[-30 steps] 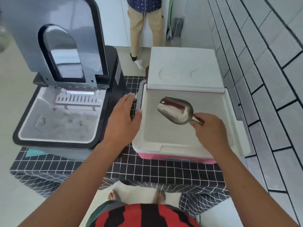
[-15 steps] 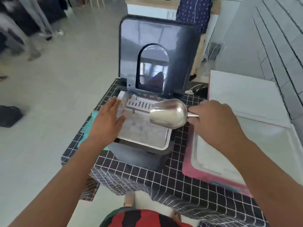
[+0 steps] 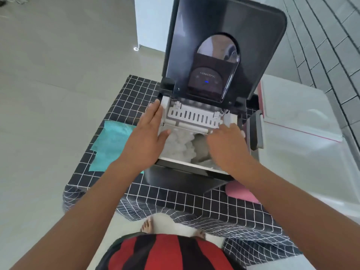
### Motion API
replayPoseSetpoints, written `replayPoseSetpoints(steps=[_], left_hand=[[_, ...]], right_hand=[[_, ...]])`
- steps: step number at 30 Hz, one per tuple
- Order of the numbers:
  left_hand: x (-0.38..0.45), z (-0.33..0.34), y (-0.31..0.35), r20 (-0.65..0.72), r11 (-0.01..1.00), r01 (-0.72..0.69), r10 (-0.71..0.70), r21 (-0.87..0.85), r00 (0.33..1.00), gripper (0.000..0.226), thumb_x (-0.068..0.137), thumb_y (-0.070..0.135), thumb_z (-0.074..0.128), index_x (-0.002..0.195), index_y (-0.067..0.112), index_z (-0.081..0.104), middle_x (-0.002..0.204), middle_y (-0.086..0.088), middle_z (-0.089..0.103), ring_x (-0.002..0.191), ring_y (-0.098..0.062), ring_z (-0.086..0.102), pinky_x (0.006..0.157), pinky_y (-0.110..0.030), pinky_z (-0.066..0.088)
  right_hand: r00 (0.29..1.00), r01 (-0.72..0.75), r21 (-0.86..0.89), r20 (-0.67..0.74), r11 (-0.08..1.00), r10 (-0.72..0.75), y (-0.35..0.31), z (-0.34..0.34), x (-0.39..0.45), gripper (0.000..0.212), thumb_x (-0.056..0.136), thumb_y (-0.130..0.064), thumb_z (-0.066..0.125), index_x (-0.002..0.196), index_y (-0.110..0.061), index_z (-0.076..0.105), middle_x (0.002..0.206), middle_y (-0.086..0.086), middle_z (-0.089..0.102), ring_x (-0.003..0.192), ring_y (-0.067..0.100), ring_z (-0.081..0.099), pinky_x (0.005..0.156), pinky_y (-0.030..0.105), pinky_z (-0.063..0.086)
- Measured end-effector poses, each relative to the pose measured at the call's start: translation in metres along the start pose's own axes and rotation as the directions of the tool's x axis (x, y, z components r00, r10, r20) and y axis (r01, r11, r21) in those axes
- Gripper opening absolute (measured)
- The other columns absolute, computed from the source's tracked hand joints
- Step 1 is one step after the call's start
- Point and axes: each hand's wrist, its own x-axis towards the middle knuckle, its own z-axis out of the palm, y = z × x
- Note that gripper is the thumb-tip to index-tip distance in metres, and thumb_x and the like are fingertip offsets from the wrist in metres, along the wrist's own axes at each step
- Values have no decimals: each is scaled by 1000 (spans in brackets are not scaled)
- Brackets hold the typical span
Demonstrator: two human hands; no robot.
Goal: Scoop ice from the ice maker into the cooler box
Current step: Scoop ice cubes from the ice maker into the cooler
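The dark ice maker point(image 3: 185, 178) stands on the table with its lid point(image 3: 224, 45) raised. White ice point(image 3: 181, 145) fills its bin. My left hand point(image 3: 146, 139) rests flat on the bin's left rim, fingers straight. My right hand point(image 3: 228, 149) is down in the bin and grips the handle of the metal scoop point(image 3: 200, 149), whose bowl is dug into the ice and mostly hidden under the hand. The white and pink cooler box point(image 3: 303, 149) sits open to the right of the ice maker.
A black cloth with a white grid point(image 3: 175, 199) covers the table. A teal rag point(image 3: 111, 143) lies left of the ice maker. A grey tiled wall point(image 3: 331, 45) runs along the right. My bare feet point(image 3: 148, 227) show below the table's near edge.
My right hand carried the scoop from over the cooler leftward and down into the ice bin. My left hand left the cooler's rim and settled on the ice maker's left rim.
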Motion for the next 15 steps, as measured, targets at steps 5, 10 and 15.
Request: replayPoseSetpoints(steps=[5, 10, 15], left_hand=[[0, 1, -3, -2, 1000, -19, 19, -23, 1000, 65, 103, 33, 45, 156, 14, 13, 165, 10, -1, 151, -8, 3, 117, -22, 13], [2, 3, -6, 0, 1000, -24, 24, 4, 1000, 65, 103, 37, 42, 157, 14, 13, 165, 9, -1, 151, -9, 4, 115, -25, 16], [2, 3, -7, 8, 999, -31, 31, 12, 999, 67, 102, 42, 39, 157, 12, 15, 165, 7, 1, 151, -9, 5, 115, -26, 19]], right_hand=[[999, -24, 66, -29, 998, 26, 5, 16, -9, 20, 79, -10, 51, 81, -20, 68, 79, -2, 64, 82, 19, 55, 71, 32, 36], [996, -32, 155, -82, 987, 45, 10, 22, -14, 12, 83, -20, 60, 92, -23, 67, 84, -5, 65, 90, 20, 54, 69, 32, 24], [993, -30, 278, -97, 960, 60, -8, 28, -4, 11, 88, -27, 60, 97, -22, 63, 89, -3, 66, 93, 22, 55, 74, 35, 27]])
